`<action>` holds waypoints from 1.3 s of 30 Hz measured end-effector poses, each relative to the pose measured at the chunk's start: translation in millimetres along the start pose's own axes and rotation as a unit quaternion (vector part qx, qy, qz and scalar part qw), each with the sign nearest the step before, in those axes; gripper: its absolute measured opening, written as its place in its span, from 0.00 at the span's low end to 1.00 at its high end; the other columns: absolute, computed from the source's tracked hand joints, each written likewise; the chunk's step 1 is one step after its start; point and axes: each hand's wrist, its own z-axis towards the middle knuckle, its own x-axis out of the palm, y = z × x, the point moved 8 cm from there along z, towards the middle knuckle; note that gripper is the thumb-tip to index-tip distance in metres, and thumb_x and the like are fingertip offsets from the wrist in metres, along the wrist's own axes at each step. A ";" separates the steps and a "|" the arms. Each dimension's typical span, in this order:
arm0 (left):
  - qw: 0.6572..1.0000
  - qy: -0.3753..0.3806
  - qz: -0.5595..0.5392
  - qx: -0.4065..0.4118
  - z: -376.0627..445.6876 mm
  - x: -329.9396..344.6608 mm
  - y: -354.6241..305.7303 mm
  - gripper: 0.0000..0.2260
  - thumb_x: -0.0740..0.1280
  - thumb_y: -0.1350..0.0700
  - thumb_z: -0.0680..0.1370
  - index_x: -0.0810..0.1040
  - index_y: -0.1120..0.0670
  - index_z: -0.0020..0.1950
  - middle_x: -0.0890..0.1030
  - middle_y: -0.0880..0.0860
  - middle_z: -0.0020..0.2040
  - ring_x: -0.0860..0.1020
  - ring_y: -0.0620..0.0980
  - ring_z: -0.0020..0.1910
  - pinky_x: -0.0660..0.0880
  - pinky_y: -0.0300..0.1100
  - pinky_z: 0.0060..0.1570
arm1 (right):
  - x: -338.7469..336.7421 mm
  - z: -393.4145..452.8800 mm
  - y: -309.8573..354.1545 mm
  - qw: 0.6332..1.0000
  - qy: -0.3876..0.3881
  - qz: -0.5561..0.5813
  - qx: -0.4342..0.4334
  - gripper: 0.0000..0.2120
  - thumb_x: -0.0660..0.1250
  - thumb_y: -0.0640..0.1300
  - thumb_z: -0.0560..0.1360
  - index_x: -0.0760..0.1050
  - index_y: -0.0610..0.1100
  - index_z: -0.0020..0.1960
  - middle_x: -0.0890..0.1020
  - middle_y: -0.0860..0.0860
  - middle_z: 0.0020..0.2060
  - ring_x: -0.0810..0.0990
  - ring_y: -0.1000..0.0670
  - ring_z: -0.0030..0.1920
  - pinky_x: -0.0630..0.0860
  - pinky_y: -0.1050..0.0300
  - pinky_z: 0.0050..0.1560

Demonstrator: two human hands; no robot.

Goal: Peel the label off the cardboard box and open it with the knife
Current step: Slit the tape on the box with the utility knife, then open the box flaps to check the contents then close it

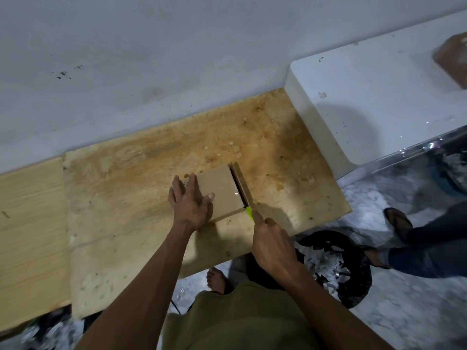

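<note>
A small brown cardboard box [222, 190] lies on the worn wooden table [141, 178]. My left hand [189, 200] presses flat on the box's left half, fingers spread. My right hand [273, 243] grips a knife with a bright green handle [249, 213]. Its blade enters the box's near right corner. A dark slit [237, 183] runs along the right side of the box top, and a narrow flap stands slightly raised beside it. No label shows on the visible part of the box.
A white counter [366, 102] stands at the right with a brown object [452, 56] at its far end. A black bin [336, 266] of shredded scraps sits on the floor under the table edge. Another person's legs and sandals [399, 221] are at the right.
</note>
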 end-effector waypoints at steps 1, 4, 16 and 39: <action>1.000 0.001 0.002 0.001 0.1 0.2 -0.3 0.35 0.65 0.41 0.78 0.53 0.47 0.80 0.42 0.58 0.81 0.41 0.65 0.78 0.48 0.60 0.75 | 1.8 -0.7 -1.2 1.000 0.002 0.005 0.000 0.31 0.55 0.34 0.77 0.53 0.48 0.78 0.76 0.41 0.54 0.79 0.39 0.50 0.73 0.49 0.44; 1.000 0.000 0.005 0.002 0.1 -0.4 -0.9 0.35 0.65 0.41 0.78 0.53 0.47 0.80 0.42 0.58 0.81 0.42 0.65 0.78 0.48 0.60 0.75 | 5.2 -2.0 -6.6 1.000 0.003 0.020 0.001 0.30 0.56 0.35 0.78 0.54 0.50 0.78 0.77 0.42 0.52 0.79 0.39 0.49 0.70 0.51 0.43; 1.000 -0.001 0.003 -0.001 -0.1 0.1 0.3 0.35 0.65 0.40 0.78 0.53 0.47 0.80 0.42 0.58 0.81 0.42 0.63 0.78 0.48 0.60 0.76 | -30.9 15.9 -51.7 0.962 -0.140 0.227 0.063 0.13 0.62 0.53 0.79 0.79 0.46 0.53 0.80 0.49 0.32 0.78 0.48 0.33 0.76 0.51 0.33; 1.000 0.000 -0.017 -0.026 -2.6 2.2 2.3 0.41 0.61 0.33 0.71 0.50 0.44 0.81 0.40 0.54 0.81 0.41 0.61 0.78 0.49 0.62 0.75 | -23.1 161.2 -65.4 0.975 -0.114 0.143 0.129 0.08 0.71 0.44 0.75 0.82 0.40 0.51 0.84 0.41 0.47 0.81 0.39 0.50 0.67 0.58 0.41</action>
